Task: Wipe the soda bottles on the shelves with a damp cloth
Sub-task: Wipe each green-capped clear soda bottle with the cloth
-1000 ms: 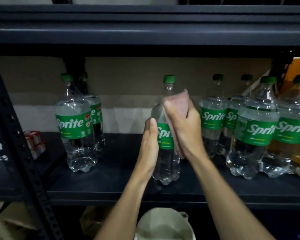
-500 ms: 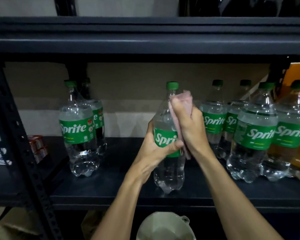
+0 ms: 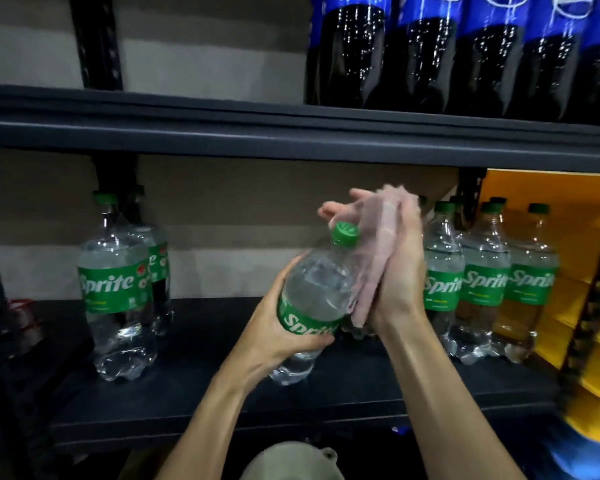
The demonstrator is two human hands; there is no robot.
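You are wiping the bottle (image 3: pixel 314 289) at its shoulder: left hand (image 3: pixel 274 336) gripping its label (image 3: pixel 303 323), right hand (image 3: pixel 400 282) pressing the cloth (image 3: pixel 374 251) flat-fingered; next, likely turning it for the cap (image 3: pixel 344 233).

The tilted Sprite bottle (image 3: pixel 314 289) is clear, glossy plastic with bright glints. Its green label is a smooth, shiny film, and its green cap (image 3: pixel 344 234) is ribbed plastic with a duller sheen. The pink cloth (image 3: pixel 378 261) looks soft, matt and slightly fuzzy. The shelf (image 3: pixel 222 133) is dark painted metal, smooth and matt. The cola bottles (image 3: pixel 354 53) above are glossy plastic with slick blue labels. The yellow sheets (image 3: pixel 565 306) look like matt paper.
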